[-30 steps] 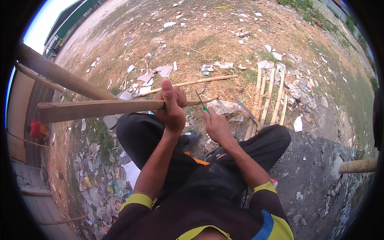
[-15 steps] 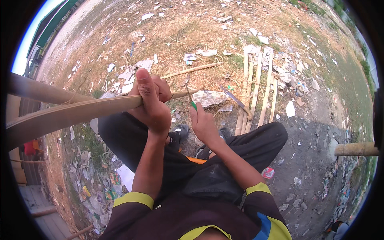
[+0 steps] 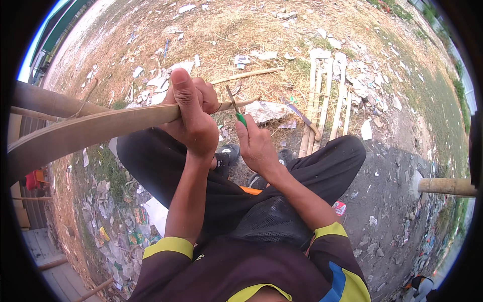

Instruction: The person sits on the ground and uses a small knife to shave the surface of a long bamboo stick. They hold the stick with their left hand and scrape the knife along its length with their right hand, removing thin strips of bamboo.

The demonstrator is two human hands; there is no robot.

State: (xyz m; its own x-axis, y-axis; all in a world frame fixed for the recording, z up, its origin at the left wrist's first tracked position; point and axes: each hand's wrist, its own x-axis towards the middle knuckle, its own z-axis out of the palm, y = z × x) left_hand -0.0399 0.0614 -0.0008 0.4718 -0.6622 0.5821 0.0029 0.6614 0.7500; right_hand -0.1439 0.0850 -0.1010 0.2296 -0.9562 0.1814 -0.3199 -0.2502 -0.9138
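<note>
My left hand (image 3: 193, 118) is wrapped around a long split bamboo slat (image 3: 95, 128) that runs from the left edge of the view to a thin tip on the right, thumb up along its top. My right hand (image 3: 256, 146) holds a small knife with a green handle (image 3: 236, 109); its blade rests against the slat's tip, just right of my left hand. I am seated, with my legs in dark trousers (image 3: 166, 161) under both hands.
A row of split bamboo strips (image 3: 327, 103) and a long-bladed knife (image 3: 302, 118) lie on the ground ahead. Paper scraps litter the dry grass. A thick bamboo pole (image 3: 45, 103) crosses at the left, another pole end (image 3: 445, 187) at the right.
The view has tilted and the slat now bends down to the left. My right hand with the knife has moved slightly up along the slat's tip. My left hand keeps its grip.
</note>
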